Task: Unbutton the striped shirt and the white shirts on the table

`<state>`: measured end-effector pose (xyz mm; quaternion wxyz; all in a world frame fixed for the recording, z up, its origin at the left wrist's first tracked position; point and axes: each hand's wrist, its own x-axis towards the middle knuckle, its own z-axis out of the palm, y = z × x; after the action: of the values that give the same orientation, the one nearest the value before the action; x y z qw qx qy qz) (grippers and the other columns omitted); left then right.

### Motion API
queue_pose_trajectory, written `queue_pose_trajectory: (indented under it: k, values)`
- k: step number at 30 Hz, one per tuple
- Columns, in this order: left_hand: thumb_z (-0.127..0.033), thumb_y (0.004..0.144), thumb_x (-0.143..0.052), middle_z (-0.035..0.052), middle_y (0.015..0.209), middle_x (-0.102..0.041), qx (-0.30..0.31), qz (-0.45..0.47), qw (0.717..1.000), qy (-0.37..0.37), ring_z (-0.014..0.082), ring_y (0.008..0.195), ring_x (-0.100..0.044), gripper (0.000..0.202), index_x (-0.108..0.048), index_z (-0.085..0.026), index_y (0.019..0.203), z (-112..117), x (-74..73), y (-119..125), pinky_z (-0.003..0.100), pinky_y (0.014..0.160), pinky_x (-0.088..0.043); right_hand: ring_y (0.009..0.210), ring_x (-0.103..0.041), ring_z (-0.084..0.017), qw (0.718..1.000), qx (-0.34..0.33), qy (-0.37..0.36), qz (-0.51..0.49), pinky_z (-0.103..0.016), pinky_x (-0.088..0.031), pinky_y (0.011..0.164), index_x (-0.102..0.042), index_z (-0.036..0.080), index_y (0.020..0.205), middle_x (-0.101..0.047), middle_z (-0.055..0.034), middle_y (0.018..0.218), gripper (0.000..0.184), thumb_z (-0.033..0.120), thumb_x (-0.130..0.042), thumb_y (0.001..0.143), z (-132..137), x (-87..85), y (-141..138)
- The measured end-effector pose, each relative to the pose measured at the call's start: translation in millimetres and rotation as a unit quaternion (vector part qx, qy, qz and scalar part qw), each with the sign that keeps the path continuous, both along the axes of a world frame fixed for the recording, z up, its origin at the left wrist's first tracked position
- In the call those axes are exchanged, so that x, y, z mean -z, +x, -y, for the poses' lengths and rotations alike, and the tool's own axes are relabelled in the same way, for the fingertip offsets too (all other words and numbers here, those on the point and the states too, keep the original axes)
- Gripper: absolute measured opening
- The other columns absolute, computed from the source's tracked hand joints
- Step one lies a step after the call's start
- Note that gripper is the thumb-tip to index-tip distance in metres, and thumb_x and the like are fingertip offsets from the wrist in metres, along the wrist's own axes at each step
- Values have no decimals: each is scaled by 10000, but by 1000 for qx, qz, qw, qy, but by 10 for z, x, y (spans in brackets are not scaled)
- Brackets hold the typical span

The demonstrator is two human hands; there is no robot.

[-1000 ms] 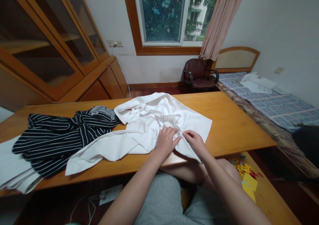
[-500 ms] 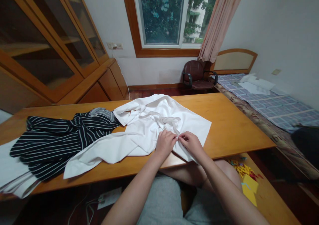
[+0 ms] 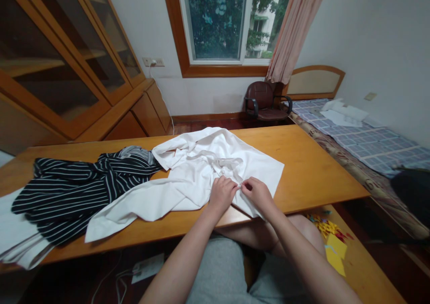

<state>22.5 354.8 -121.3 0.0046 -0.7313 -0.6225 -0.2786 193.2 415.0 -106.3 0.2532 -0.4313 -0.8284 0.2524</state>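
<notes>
A white shirt lies crumpled on the wooden table, one sleeve trailing to the left. My left hand and my right hand rest on its front near the table's near edge. Both hands are closed in a pinch on the shirt's fabric, fingertips almost touching each other. A black shirt with white stripes is spread out to the left of the white one.
More white cloth hangs off the table's left end. A dark chair stands under the window, a bed runs along the right wall, and coloured paper pieces lie on a low surface at right.
My left hand went from flat on the shirt to a pinch, and my two hands drew together on the fabric. The camera shifted slightly.
</notes>
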Motion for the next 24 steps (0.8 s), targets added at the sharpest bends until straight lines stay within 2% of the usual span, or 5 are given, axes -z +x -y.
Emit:
queue_pose_trajectory:
  k: [4, 9, 17, 24]
  values:
    - [-316, 932, -636, 51, 850, -721, 10, 26, 1000, 1, 225, 885, -580, 138, -724, -222, 883, 6, -13, -23, 377, 768, -406, 733, -628, -178, 991, 2, -102, -90, -290, -474, 725, -696, 186, 797, -703, -35, 772, 170, 310, -582, 811, -51, 49, -3]
    - [-270, 937, -622, 52, 895, -739, 19, 58, 998, -3, 222, 882, -580, 135, -749, -232, 964, 3, -16, -48, 378, 782, -422, 640, -588, -155, 954, -34, -241, -176, -275, -464, 663, -686, 171, 787, -649, -2, 655, 241, 393, -594, 808, -80, 0, 6]
    - [-237, 929, -612, 59, 878, -735, 28, 66, 997, -6, 222, 876, -578, 166, -762, -253, 998, -9, 14, -66, 380, 786, -438, 610, -546, -137, 930, -57, -297, -210, -265, -441, 632, -684, 165, 756, -611, 10, 621, 272, 432, -639, 776, -62, -56, -27]
    - [-235, 940, -602, 53, 858, -740, 52, 101, 993, 18, 215, 846, -579, 171, -767, -228, 983, -21, 61, -107, 375, 799, -449, 589, -540, -131, 925, -30, -317, -209, -250, -429, 580, -673, 167, 758, -621, 6, 634, 291, 458, -651, 757, -56, -4, -67]
